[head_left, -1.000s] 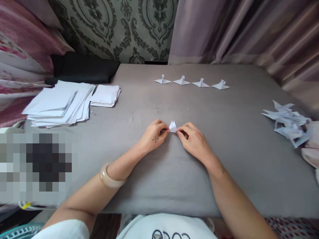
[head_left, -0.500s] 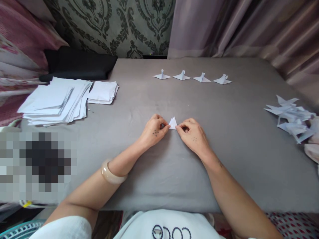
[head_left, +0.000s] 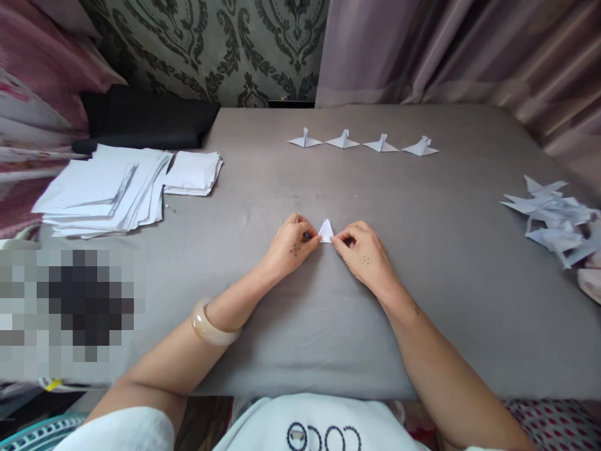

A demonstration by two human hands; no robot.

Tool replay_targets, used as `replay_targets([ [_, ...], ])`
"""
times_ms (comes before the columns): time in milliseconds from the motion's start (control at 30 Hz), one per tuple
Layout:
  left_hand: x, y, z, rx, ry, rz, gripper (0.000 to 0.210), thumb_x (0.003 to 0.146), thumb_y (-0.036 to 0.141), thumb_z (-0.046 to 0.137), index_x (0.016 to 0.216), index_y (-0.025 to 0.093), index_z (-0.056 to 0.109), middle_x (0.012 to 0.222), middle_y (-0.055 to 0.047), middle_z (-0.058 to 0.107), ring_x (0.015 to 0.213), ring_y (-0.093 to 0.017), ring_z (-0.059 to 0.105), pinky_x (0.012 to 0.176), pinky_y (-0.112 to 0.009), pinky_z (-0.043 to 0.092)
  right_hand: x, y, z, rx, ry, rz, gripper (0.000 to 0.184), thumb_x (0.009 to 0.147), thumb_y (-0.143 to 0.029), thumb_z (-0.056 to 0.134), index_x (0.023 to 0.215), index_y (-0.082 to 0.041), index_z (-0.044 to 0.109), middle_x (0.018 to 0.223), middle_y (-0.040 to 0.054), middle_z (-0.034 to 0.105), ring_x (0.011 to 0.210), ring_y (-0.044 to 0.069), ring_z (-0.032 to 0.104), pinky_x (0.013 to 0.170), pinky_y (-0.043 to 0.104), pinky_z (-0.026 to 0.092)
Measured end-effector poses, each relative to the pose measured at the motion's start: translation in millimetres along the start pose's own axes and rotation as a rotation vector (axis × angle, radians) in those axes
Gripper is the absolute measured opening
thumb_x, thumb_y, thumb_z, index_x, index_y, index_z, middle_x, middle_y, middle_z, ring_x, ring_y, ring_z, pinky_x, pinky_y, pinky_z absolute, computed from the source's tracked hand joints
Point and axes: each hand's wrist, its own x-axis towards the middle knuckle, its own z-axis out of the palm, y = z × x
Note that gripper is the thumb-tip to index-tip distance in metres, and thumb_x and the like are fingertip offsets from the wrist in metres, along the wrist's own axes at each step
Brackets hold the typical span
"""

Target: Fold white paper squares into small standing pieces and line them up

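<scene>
On the table [head_left: 263,181], paper [head_left: 89,181] lies left, a heap [head_left: 563,218] right, birds [head_left: 344,142] behind; between left hand [head_left: 291,245] and right hand [head_left: 366,254] sits a piece [head_left: 325,233].

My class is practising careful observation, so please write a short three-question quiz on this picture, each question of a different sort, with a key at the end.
1. Count: How many folded white figures stand in the row near the far edge of the table?
2. True or false: A light-coloured bangle is worn on the left arm.
3. Fill in the blank: The left hand and the right hand hold opposite sides of a small, folded piece of white ____.

Key:
1. Four.
2. True.
3. Paper.
</scene>
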Motion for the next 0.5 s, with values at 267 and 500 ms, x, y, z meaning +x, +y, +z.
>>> replay_targets([
  [267, -2.8, -6.6, 6.0, 0.135, 0.029, 0.136, 0.007, 0.088, 0.022, 0.05, 0.09, 0.017, 0.055, 0.091, -0.004, 0.054, 0.075, -0.013, 0.051, 0.065, -0.024, 0.041, -2.3, -0.3, 1.5, -0.038, 0.013, -0.007, 0.014, 0.083, -0.032, 0.055, 0.076, -0.021, 0.058, 0.091, 0.0021, 0.059, 0.068, 0.013, 0.053, 0.063, 0.027, 0.039],
  [500, -9.0, 0.8, 9.6, 0.45, -0.079, 0.368, 0.025, 0.096, 0.016, 0.032, 0.105, 0.018, 0.055, 0.103, -0.007, 0.058, 0.093, -0.018, 0.051, 0.073, -0.027, 0.044, -17.6, -12.4, 4.2, -0.258, 0.03, -0.174, 0.02, 0.093, -0.02, 0.038, 0.098, -0.022, 0.057, 0.099, 0.0058, 0.061, 0.08, 0.017, 0.058, 0.059, 0.029, 0.035],
])
